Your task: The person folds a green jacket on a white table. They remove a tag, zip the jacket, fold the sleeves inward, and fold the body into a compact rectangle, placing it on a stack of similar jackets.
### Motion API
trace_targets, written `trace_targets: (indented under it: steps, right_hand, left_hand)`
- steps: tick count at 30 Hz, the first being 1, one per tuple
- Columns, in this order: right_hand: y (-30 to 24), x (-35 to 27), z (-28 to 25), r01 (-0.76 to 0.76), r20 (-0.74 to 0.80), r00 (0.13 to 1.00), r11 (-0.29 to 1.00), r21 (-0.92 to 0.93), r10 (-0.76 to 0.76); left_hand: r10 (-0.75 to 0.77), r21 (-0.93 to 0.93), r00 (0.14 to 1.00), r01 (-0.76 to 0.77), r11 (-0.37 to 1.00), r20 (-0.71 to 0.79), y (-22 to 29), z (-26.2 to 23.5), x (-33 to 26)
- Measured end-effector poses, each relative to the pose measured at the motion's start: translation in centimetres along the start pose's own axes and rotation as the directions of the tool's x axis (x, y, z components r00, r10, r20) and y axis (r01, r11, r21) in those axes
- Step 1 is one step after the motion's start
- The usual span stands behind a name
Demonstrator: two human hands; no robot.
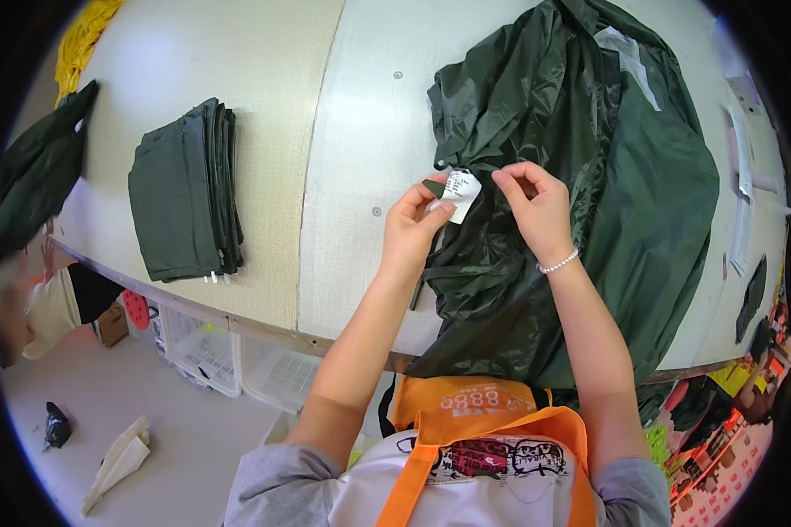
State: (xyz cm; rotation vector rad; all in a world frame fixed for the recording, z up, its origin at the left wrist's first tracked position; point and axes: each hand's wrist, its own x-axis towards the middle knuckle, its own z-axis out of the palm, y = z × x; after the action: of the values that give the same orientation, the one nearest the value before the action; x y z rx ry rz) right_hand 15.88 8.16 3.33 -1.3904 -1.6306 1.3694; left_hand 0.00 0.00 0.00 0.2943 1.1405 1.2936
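The left hand (410, 224) pinches a white tag (460, 191) — just right of it the right hand (533, 204) pinches the dark green garment (580, 193) beneath.

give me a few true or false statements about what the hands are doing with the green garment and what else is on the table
1. The left hand pinches a white tag on the dark green garment. True.
2. The right hand rests flat on the folded stack. False: it is raised over the loose garment beside the tag, fingers curled.
3. A folded stack of dark green cloth lies on the table to the left of the hands. True.
4. The garment is neatly folded. False: it lies crumpled and spread out.
5. A bead bracelet is on the right wrist. True.
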Motion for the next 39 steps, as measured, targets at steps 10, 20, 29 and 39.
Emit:
trace_targets:
  steps: [10, 20, 29, 39]
  right_hand:
    - [1.4, 1.5, 0.7, 0.313, -0.041, 0.942, 0.916, -0.253, -0.333]
    - [1.2, 0.7, 0.0, 0.065, 0.084, 0.993, 0.966, 0.249, -0.088]
    - [-3.0, 0.9, -1.2, -0.045, 0.145, 0.988, 0.813, 0.581, -0.049]
    - [-2.9, -1.1, -2.3, 0.417, -0.093, 0.905, 0.909, 0.011, -0.415]
  left_hand:
    - [0.198, 0.199, 0.976, -0.212, 0.957, 0.087, -0.5, 1.7, 0.5]
    - [0.098, 0.039, 0.995, -0.098, 0.994, 0.017, 0.9, 1.6, 1.2]
    - [0.188, -0.028, 0.982, -0.187, 0.982, 0.026, 1.3, 4.5, 0.1]
    - [0.046, -0.245, 0.999, -0.046, 0.968, -0.007, 0.9, 6.2, -1.2]
